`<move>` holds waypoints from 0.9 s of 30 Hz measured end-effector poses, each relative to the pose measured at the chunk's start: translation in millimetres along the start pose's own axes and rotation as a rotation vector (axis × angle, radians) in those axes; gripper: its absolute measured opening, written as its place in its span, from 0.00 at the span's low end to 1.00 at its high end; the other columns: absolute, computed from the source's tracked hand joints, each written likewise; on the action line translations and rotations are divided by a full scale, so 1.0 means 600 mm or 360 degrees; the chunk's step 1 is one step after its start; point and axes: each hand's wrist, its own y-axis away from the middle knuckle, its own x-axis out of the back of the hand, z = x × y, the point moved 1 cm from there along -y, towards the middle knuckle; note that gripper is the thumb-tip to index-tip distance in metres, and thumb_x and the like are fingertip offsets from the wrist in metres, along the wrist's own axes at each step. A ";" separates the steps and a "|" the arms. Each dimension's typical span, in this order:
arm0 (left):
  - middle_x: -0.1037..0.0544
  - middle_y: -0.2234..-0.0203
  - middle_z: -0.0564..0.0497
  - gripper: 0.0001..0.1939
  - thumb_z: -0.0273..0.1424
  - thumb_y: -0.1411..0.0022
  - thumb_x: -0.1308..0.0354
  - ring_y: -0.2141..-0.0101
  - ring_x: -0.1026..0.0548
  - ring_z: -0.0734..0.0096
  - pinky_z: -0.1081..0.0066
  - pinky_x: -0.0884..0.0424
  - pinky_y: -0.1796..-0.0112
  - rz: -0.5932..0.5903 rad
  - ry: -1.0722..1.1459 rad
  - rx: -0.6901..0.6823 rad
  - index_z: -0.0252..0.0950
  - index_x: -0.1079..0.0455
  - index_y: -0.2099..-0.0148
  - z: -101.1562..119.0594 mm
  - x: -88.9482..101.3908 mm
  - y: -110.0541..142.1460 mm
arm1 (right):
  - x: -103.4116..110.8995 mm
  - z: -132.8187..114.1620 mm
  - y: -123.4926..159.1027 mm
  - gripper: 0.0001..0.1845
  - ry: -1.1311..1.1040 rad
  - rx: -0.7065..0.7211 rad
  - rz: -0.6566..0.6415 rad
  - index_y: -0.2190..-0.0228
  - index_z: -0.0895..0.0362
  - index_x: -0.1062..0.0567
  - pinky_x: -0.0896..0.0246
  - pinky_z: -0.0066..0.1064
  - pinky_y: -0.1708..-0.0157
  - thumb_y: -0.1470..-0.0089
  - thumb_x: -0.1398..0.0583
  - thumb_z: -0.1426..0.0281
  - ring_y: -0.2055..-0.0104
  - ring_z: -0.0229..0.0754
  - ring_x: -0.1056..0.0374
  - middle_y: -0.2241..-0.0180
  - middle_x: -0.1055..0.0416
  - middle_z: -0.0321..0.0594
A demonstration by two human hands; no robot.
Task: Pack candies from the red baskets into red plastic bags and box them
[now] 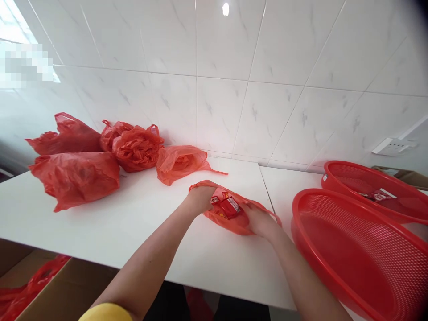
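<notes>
A thin red plastic bag (230, 226) lies on the white table with its mouth open upward. Inside it are several small red snack packets (229, 207) with white and yellow print. My left hand (202, 199) reaches over the left rim, its fingertips hidden in the bag beside the packets. From the right side my right hand (259, 220) enters the mouth, fingers partly showing, stretched out against the bag's inner wall. One bag handle loops out past my right wrist.
Several filled red bags (82, 176) stand at the left, and a flatter red bag (182, 162) lies near the tiled wall. Two red mesh baskets (347, 240) fill the right side; the farther one holds some packets. A cardboard box (67, 290) with red bags stands below the table's front edge.
</notes>
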 end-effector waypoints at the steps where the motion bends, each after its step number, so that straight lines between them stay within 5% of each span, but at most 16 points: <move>1: 0.23 0.66 0.49 0.21 0.24 0.56 0.41 0.67 0.25 0.61 0.70 0.34 0.71 -0.0021 -0.0019 0.0017 0.42 0.31 0.56 -0.010 -0.005 -0.006 | -0.008 0.005 0.010 0.39 -0.0035 0.0046 -0.0056 0.42 0.46 0.40 0.41 0.32 0.66 0.57 0.37 0.69 0.53 0.49 0.33 0.47 0.35 0.44; 6: 0.24 0.63 0.49 0.31 0.24 0.56 0.40 0.67 0.25 0.62 0.71 0.34 0.71 -0.0012 0.0012 -0.0037 0.44 0.36 0.47 -0.031 -0.022 0.010 | -0.006 0.004 0.059 0.36 -0.0326 0.0192 -0.0083 0.44 0.40 0.39 0.40 0.31 0.65 0.55 0.40 0.72 0.55 0.45 0.31 0.49 0.32 0.38; 14: 0.25 0.59 0.50 0.17 0.25 0.45 0.49 0.63 0.26 0.66 0.73 0.35 0.70 -0.0058 0.0078 -0.0181 0.42 0.31 0.53 -0.005 -0.010 0.031 | 0.041 -0.002 0.024 0.21 -0.0728 0.0072 0.0169 0.51 0.44 0.30 0.39 0.30 0.65 0.46 0.47 0.70 0.55 0.43 0.32 0.51 0.31 0.36; 22: 0.24 0.59 0.53 0.16 0.27 0.44 0.48 0.62 0.26 0.66 0.73 0.34 0.71 -0.0090 0.0215 -0.0141 0.45 0.31 0.54 -0.035 -0.037 0.033 | -0.023 0.029 -0.078 0.21 -0.1315 -0.0197 0.0178 0.54 0.54 0.30 0.37 0.28 0.69 0.52 0.43 0.66 0.68 0.38 0.31 0.61 0.28 0.40; 27: 0.26 0.55 0.57 0.21 0.25 0.46 0.49 0.57 0.28 0.68 0.73 0.31 0.63 0.0149 0.0437 -0.0205 0.48 0.33 0.51 -0.040 -0.043 0.033 | -0.040 0.035 -0.082 0.17 -0.1368 -0.0201 0.0420 0.57 0.54 0.29 0.38 0.29 0.67 0.49 0.45 0.64 0.67 0.38 0.33 0.67 0.29 0.37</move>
